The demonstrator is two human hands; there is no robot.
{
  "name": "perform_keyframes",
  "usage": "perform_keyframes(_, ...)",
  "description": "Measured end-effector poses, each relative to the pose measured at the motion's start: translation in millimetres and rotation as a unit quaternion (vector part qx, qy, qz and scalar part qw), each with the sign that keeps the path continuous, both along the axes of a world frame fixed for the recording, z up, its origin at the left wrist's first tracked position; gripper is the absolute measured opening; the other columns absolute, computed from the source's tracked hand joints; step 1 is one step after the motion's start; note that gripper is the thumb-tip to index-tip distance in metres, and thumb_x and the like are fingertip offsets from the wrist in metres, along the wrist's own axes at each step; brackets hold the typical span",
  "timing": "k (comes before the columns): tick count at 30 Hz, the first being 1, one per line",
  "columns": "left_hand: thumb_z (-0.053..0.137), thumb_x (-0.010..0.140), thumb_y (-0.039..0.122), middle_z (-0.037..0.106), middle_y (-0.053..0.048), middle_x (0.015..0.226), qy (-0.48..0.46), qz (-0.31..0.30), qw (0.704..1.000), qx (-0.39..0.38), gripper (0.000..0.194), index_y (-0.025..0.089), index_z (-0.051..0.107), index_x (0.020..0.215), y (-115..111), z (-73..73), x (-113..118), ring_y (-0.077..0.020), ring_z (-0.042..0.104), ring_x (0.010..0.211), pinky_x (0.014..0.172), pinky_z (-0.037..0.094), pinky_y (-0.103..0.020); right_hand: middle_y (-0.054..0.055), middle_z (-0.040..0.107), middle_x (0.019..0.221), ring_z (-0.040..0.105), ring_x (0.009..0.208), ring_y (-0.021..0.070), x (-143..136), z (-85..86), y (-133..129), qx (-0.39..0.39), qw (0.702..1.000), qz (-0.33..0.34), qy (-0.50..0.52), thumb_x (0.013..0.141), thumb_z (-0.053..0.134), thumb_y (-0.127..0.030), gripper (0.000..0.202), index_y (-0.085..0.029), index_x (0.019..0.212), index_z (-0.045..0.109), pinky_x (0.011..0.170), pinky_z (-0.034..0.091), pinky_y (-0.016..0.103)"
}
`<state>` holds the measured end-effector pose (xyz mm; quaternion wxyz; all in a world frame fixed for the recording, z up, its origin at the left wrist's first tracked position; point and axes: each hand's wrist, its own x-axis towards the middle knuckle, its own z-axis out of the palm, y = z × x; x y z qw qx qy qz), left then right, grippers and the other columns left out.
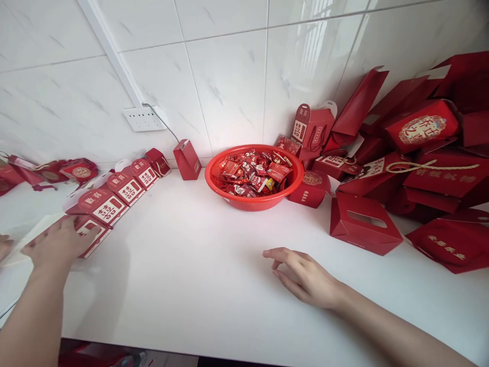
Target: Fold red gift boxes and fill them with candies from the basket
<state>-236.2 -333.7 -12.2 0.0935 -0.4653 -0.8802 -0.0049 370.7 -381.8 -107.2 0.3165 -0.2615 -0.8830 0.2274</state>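
My left hand (59, 244) rests on the nearest red and white box (93, 232) of a row at the left, its fingers spread over the top. More boxes with white character labels (110, 210) line up behind it toward the wall. Over the white table (198, 285), right of the middle, my right hand (301, 278) has loosely bent fingers, apart, with nothing between them. A red plastic basket (252, 205) full of wrapped candies (255, 173) stands beyond it, near the wall.
Red gift boxes (364, 224) are heaped at the right. A small red box (187, 160) stands left of the basket, below a wall socket (144, 119). More red packages (78, 171) lie at the far left. Another person's hand (5, 246) shows at the left edge.
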Motion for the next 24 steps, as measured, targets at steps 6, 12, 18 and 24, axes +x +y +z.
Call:
perform_keyframes(6, 0.051, 0.067, 0.084, 0.027, -0.03, 0.154, 0.023, 0.021, 0.999, 0.033, 0.122, -0.005, 0.025, 0.147, 19, 28.7, -10, -0.0463, 0.027, 0.141, 0.109, 0.029, -0.062, 0.012, 0.064, 0.117, 0.069, 0.086, 0.0165, 2, -0.1, 2, 0.009, 1.0, -0.012, 0.0, 0.097, 0.04, -0.014, 0.043, -0.022, 0.139, 0.035, 0.078, 0.057, 0.035)
perform_keyframes(12, 0.053, 0.054, 0.092, 0.037, -0.036, 0.146, -0.015, 0.07, 0.997, -0.036, 0.136, -0.006, 0.028, 0.146, 38, 29.5, -42, -0.0537, 0.036, 0.133, 0.091, 0.042, -0.067, 0.012, 0.063, 0.118, 0.069, 0.088, 0.017, 2, -1.6, 1, -0.009, 1.0, -0.005, 0.002, 0.096, 0.04, -0.013, 0.045, -0.024, 0.14, 0.034, 0.078, 0.057, 0.035)
perform_keyframes(18, 0.061, 0.054, 0.088, 0.04, -0.034, 0.145, -0.03, 0.049, 0.996, -0.061, 0.134, -0.003, 0.03, 0.147, 39, 24.6, -47, -0.0522, 0.043, 0.129, 0.093, 0.041, -0.065, 0.012, 0.063, 0.119, 0.069, 0.087, 0.0169, 1, -3.0, -1, -0.019, 1.0, 0.003, -0.005, 0.096, 0.041, -0.014, 0.045, -0.023, 0.14, 0.034, 0.078, 0.057, 0.034)
perform_keyframes(24, 0.056, 0.059, 0.089, 0.039, -0.032, 0.147, 0.001, 0.041, 0.997, -0.061, 0.127, -0.006, 0.034, 0.14, 30, 16.1, -22, -0.049, 0.035, 0.136, 0.101, 0.034, -0.066, 0.013, 0.063, 0.121, 0.069, 0.087, 0.017, 2, -0.7, 0, -0.011, 1.0, 0.001, -0.01, 0.098, 0.042, -0.017, 0.042, -0.023, 0.139, 0.036, 0.079, 0.057, 0.035)
